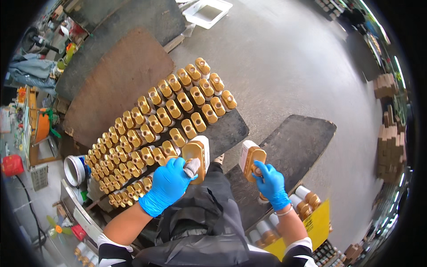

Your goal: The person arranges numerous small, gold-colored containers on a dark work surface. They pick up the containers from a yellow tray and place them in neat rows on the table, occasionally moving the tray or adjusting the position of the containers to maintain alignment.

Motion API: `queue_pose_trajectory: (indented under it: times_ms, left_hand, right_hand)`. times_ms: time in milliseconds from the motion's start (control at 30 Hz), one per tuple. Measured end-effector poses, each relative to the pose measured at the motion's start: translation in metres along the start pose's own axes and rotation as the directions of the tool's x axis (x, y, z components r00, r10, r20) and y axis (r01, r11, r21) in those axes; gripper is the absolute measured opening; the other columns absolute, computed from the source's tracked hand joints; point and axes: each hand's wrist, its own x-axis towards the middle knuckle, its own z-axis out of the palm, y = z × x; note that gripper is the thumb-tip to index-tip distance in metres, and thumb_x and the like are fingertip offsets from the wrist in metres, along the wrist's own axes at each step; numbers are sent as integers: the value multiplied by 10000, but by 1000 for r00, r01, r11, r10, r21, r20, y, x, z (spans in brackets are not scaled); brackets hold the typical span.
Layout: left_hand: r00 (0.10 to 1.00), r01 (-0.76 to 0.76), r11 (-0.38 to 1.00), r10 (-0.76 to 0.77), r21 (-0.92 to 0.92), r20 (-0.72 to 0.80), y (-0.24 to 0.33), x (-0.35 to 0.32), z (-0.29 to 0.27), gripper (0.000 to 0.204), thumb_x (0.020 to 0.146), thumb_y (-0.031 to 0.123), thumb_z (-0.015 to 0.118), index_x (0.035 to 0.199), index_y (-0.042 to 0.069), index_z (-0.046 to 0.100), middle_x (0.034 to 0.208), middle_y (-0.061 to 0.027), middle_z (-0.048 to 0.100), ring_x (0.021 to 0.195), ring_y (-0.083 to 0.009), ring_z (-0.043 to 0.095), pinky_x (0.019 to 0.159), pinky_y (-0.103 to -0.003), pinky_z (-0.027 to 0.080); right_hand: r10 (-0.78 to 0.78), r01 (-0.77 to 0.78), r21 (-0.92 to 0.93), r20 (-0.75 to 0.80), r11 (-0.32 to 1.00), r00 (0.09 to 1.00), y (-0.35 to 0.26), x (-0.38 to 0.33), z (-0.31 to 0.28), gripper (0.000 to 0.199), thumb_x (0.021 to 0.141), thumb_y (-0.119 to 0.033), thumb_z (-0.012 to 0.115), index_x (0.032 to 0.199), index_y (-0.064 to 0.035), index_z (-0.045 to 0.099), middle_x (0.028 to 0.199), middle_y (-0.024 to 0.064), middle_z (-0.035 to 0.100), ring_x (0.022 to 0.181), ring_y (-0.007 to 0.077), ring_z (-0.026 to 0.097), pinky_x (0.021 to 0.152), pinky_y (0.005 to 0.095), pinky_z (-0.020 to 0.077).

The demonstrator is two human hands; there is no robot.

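Blue gloves cover both hands. My left hand (167, 186) is closed round the neck end of a gold-and-white bottle (200, 153), which is tilted in front of my apron. A grey wrapping or pad (192, 168) shows at its fingertips; what it is I cannot make out. My right hand (272, 186) pinches the small neck of a second gold-and-white bottle (251, 156), held apart from the first above a dark board. Left of my hands, rows of similar bottles (172, 108) with gold shoulders and round necks stand upright on another dark board (227, 133).
The right-hand dark board (307, 140) lies beyond my right hand. Below it are more white-and-gold bottles (301, 207) and a yellow sheet (318, 222). A white bucket (73, 170) stands left of the rows. A white tray (207, 13) lies on the floor far ahead; stacked brown blocks (391, 149) line the right.
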Motion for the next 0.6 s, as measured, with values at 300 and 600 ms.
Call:
queue_pose_trajectory:
  times_ms: [300,600]
  left_hand:
    - [974,216,971,-207,-102,88,10,36,197,174,784,212,631,893,93,567,800,-67,510,716,-258,572,499,-375,490]
    - [783,622,746,-592,-240,189,-11,45,361,242,860,246,570,988,43,537,890,-164,584,629,-334,626,524,-416,521]
  right_hand:
    - [-169,185,-58,211,981,963,110,98,107,465,764,-92,637,1202,-214,542,782,75,563,687,275,595,530,377,506]
    - [-214,253,-61,369,966,905,157,147,216,522,791,-181,672,1278,-253,502,847,99,595,727,292,599,584,408,508]
